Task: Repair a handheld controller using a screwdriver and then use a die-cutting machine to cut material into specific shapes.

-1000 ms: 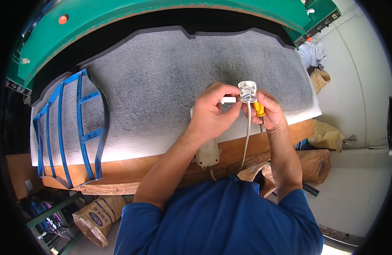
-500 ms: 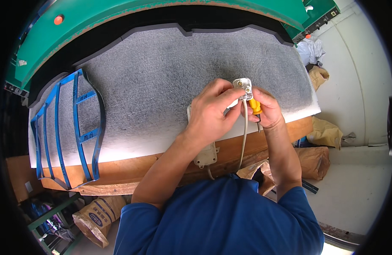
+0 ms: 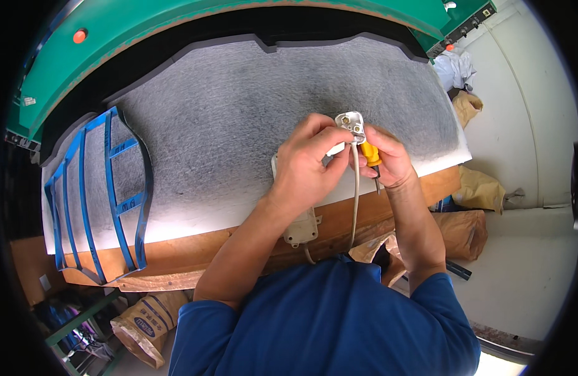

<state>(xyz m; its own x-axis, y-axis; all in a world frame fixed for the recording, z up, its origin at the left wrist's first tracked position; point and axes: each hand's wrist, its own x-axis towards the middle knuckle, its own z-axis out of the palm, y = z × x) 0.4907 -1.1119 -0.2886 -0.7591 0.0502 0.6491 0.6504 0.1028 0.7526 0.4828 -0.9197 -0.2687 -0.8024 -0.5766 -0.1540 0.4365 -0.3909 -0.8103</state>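
An opened white electrical plug [image 3: 350, 122] with brass terminals showing inside is held between my two hands above the grey-black sheet. My left hand [image 3: 308, 156] is closed, its fingertips pinching at the plug's lower left edge beside the cable. Under those fingers a second white piece [image 3: 335, 149] shows in part. My right hand [image 3: 392, 160] steadies the plug's right side with thumb and fingers. A screwdriver with a yellow handle [image 3: 370, 154] is tucked in the same hand, its shaft pointing down. From the plug a pale grey cable [image 3: 355, 200] hangs toward my body.
A white box [image 3: 301, 229] sits at the table's wooden edge [image 3: 201, 250], partly behind my left forearm. On the left lies a blue frame [image 3: 113, 182]. A green machine [image 3: 239, 9] spans the back. Brown paper bags [image 3: 461, 235] stand right and lower left.
Both hands, with the plug and screwdriver, have shifted slightly left and up in the picture. The left fingertips stay at the plug's lower edge. The grip looks the same.
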